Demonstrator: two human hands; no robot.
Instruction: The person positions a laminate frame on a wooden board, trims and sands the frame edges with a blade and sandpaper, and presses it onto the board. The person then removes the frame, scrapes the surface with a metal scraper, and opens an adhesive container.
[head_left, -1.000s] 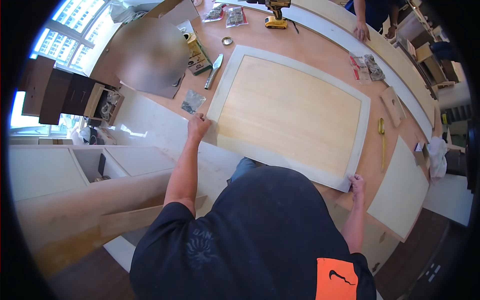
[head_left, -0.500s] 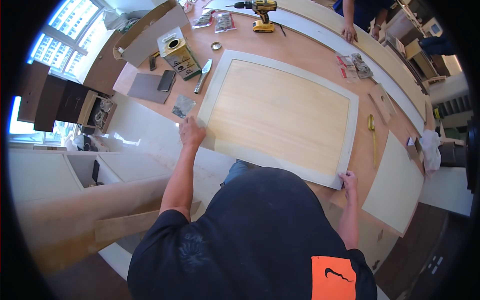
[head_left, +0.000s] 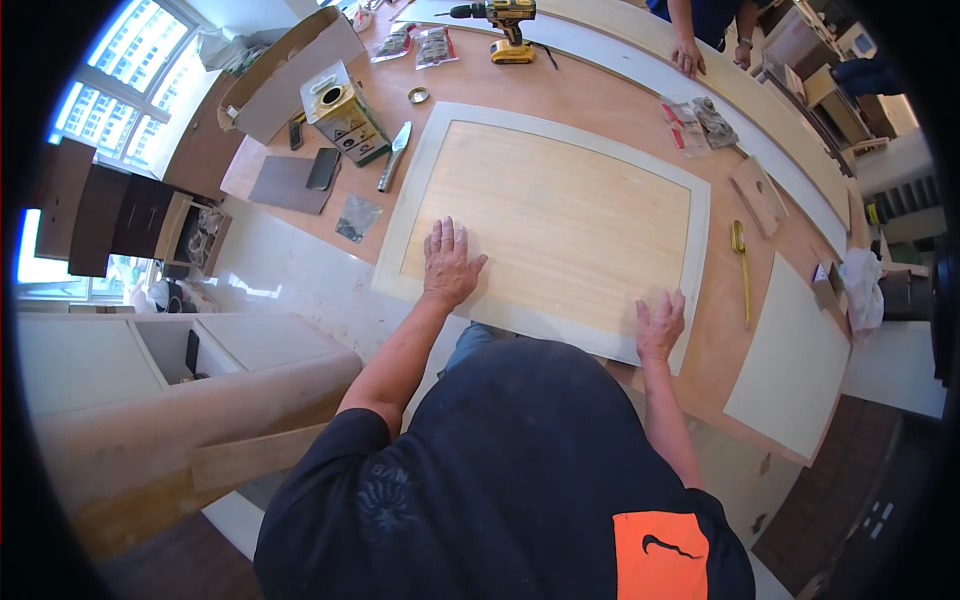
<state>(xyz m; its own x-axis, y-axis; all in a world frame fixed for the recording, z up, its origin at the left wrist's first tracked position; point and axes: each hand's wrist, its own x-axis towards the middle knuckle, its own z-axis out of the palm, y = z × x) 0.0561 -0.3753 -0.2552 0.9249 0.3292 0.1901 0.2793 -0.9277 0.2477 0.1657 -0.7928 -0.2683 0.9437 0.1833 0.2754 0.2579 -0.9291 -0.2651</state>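
Note:
A wooden panel (head_left: 560, 220) with a pale border and a light wood middle lies flat on the workbench. My left hand (head_left: 452, 265) is spread on its near left part, fingers apart, holding nothing. Over the near right corner is my right hand (head_left: 660, 325), fingers apart and holding nothing; whether it presses on the panel I cannot tell. Left of the panel lie a putty knife (head_left: 396, 157) and a small clear bag (head_left: 357, 217). A yellow tape measure (head_left: 739, 240) lies to the right of the panel.
A metal can (head_left: 345, 115), phone (head_left: 322, 169) and cardboard box (head_left: 290, 80) stand or lie at the back left. Further back are a drill (head_left: 508, 28) and plastic packets (head_left: 435, 47). Another person's hand (head_left: 688, 57) rests on long boards. A white panel (head_left: 790, 365) lies right.
Both hands have let go of the panel's edges and moved inward over its surface, with their fingers now spread. The view has shifted slightly.

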